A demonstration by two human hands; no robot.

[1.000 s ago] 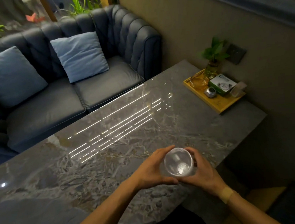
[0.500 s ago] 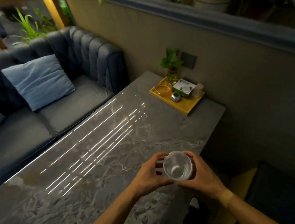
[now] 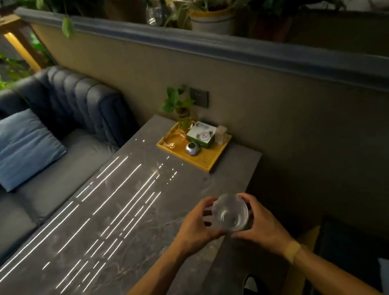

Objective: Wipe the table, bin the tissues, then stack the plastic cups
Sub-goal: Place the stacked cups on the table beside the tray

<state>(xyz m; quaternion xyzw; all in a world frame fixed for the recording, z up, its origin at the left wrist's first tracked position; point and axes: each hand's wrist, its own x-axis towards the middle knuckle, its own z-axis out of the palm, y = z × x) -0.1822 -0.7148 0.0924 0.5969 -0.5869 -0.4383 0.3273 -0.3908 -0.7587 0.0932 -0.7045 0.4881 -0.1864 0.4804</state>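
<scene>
A clear plastic cup [image 3: 230, 214] is held upright near the right edge of the grey marble table [image 3: 98, 236], its mouth facing up at me. My left hand [image 3: 195, 226] wraps its left side and my right hand [image 3: 260, 223] wraps its right side, fingers curled around the wall. Whether one cup or a nested stack is in my hands cannot be told. A yellow band sits on my right wrist. No tissues show anywhere.
A yellow tray [image 3: 210, 163] at the table's far right corner carries a glass dish, a green-and-white box [image 3: 201, 137], a small metal object and a potted plant [image 3: 181, 108]. A dark sofa [image 3: 58, 172] with a blue cushion [image 3: 16, 147] runs along the far side. A wall stands right.
My view has swung up and to the right, bringing the wall ledge and plants into sight. Both hands stay wrapped around the cup near the table's right edge.
</scene>
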